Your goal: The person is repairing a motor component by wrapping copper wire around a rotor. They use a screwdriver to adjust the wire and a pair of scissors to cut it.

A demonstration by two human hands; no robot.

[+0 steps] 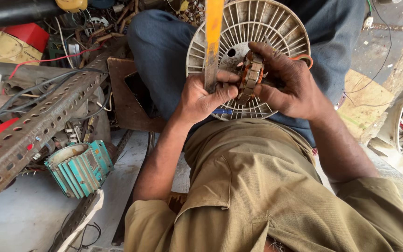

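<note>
On a cluttered workshop floor, a teal motor (80, 168) is seen at far left beneath a rusty perforated angle bar (38, 119), with loose wires (47, 77) trailing over scrap. At centre, a long flat tool with a yellow handle (212, 42) is gripped in the left hand (201, 100), fingers clenched round its lower shaft, the tip hidden behind the hand. Just beside it, a small copper-wound stator (251, 77) is grasped by the right hand (288, 84), thumb and fingers closed over its rim. Both are held above a white ribbed plastic spool (248, 28) resting on the lap, against blue trousers (164, 42). The step in hand is judged to be work on the stator's windings, the tool being set against the core. A steady hold and careful levering would seem to be called for, so that the copper is not nicked.
</note>
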